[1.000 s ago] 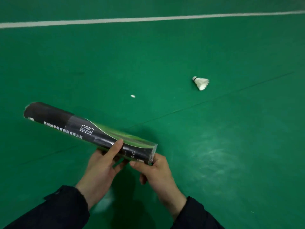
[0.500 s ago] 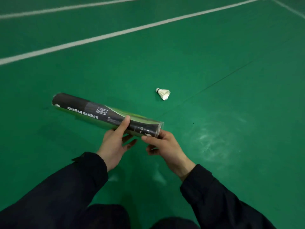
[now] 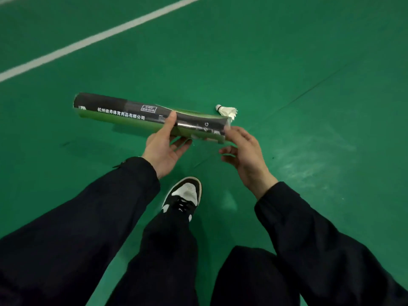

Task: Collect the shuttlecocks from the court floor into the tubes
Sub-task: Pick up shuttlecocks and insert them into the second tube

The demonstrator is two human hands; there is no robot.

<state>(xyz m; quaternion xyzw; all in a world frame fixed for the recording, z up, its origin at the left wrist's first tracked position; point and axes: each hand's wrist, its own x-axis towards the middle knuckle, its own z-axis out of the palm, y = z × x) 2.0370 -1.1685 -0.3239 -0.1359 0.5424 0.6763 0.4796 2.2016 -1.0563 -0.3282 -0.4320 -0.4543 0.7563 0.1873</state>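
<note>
Head view, looking straight down at the green court floor (image 3: 287,51). A white boundary line (image 3: 92,38) cuts diagonally across the far left corner, and a thin dark seam (image 3: 313,85) runs off toward the right edge. Glossy scuffs catch the light on the right side of the floor. One white feather shuttlecock (image 3: 227,110) lies on its side out on the court, cork pointing left, showing just past the tube's right end; that end covers part of its skirt from this angle. Nothing else lies between it and the hands.

The shuttlecock tube (image 3: 132,113), black and green with white printed characters, is held nearly level above the floor, its right end tipped slightly lower. The left hand (image 3: 163,146) grips it past the middle, thumb laid over the top, fingers curled underneath. The right hand (image 3: 242,151) sits at the tube's right end, fingers half-curled, thumb and fingertips touching the rim; whether it truly pinches the end I cannot tell. Both arms wear dark sleeves. Below, dark trousers and a black-and-white sneaker (image 3: 185,197) planted on the floor.
</note>
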